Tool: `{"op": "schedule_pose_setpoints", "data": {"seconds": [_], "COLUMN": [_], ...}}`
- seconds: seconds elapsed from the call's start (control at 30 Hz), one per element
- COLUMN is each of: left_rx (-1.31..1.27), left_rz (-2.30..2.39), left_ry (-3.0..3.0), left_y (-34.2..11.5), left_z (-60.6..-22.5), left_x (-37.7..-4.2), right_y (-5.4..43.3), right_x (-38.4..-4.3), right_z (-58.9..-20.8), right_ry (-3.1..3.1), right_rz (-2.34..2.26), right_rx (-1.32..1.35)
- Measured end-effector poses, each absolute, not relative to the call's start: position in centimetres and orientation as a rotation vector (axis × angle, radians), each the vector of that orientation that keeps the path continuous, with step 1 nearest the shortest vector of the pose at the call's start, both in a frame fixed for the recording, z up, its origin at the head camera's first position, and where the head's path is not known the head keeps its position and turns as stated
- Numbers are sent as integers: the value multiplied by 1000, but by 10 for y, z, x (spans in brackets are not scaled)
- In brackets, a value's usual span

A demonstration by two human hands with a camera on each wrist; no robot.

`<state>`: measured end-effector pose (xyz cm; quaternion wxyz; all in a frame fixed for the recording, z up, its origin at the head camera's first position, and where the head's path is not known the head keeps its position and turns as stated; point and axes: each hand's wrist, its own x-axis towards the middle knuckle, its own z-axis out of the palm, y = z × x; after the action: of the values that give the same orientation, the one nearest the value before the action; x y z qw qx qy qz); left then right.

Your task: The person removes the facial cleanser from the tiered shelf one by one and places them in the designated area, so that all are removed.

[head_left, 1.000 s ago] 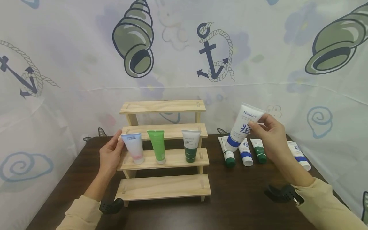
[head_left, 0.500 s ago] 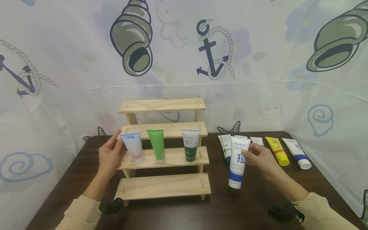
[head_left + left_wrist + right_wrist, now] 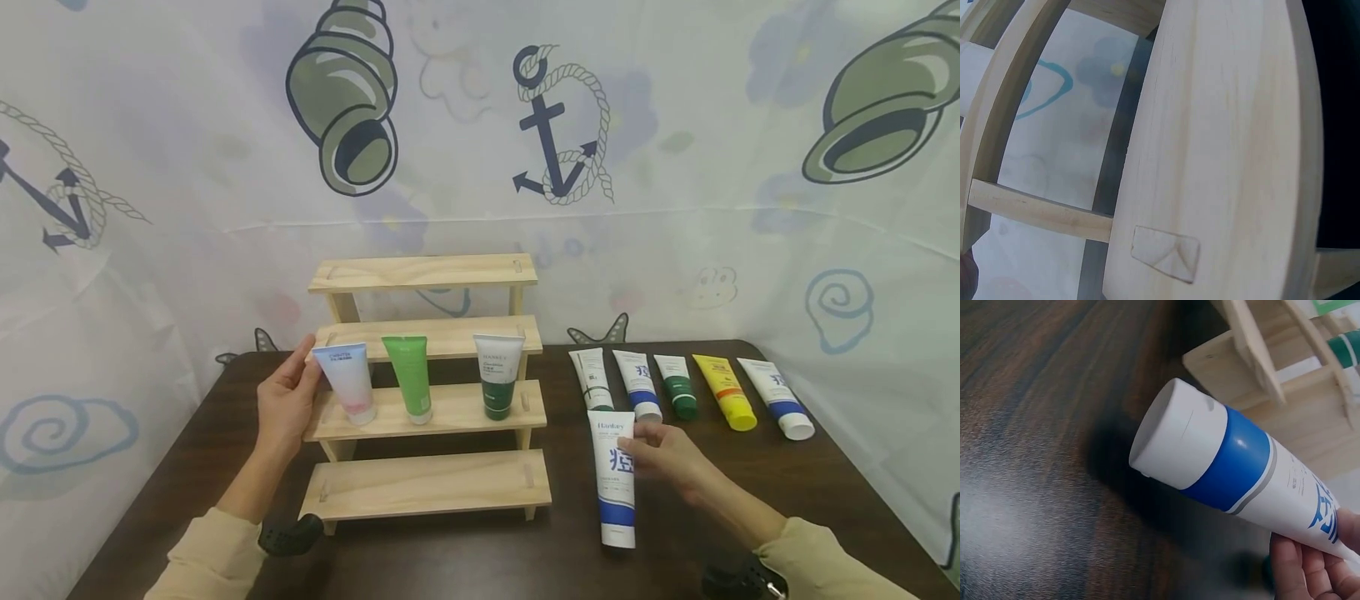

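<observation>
My right hand (image 3: pixel 671 458) pinches a white squeeze tube (image 3: pixel 617 492) with a blue band, thumb on its printed face. It hangs cap down to the right of the stepped wooden display stand (image 3: pixel 427 492). In the right wrist view, the white cap of the tube (image 3: pixel 1179 434) points toward the dark tabletop. My left hand (image 3: pixel 287 404) holds the left end of the stand near its second tier from the top. On the tier below stand a pale blue-pink tube (image 3: pixel 347 385), a green tube (image 3: pixel 408 379) and a white-and-green tube (image 3: pixel 498 377), all cap down.
Several tubes lie in a row on the dark table (image 3: pixel 720 517) at the back right, among them a yellow tube (image 3: pixel 725 392) and a white-and-blue tube (image 3: pixel 776 398). A printed cloth (image 3: pixel 465 108) hangs behind. The bottom tier (image 3: pixel 427 486) bears nothing.
My right hand has brought the white-and-blue tube down and toward the front left, turning it from tilted to nearly upright. The row of tubes behind is now uncovered. My left hand stays put.
</observation>
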<state>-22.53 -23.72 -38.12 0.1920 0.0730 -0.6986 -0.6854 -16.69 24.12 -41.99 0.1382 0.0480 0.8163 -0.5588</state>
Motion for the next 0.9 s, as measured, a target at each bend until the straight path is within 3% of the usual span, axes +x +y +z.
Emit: {"op": "schedule_pose_setpoints", "data": {"seconds": [0.9], "left_rx": [185], "left_rz": [-1903], "left_ry": [-1964], "left_y": [-238], "left_z": [-381], "left_x": [-226], "right_y": [249], "right_x": [-178], "right_z": [-446], "right_ry": [2271], "right_rz": [-1498], "right_rx": [168]}}
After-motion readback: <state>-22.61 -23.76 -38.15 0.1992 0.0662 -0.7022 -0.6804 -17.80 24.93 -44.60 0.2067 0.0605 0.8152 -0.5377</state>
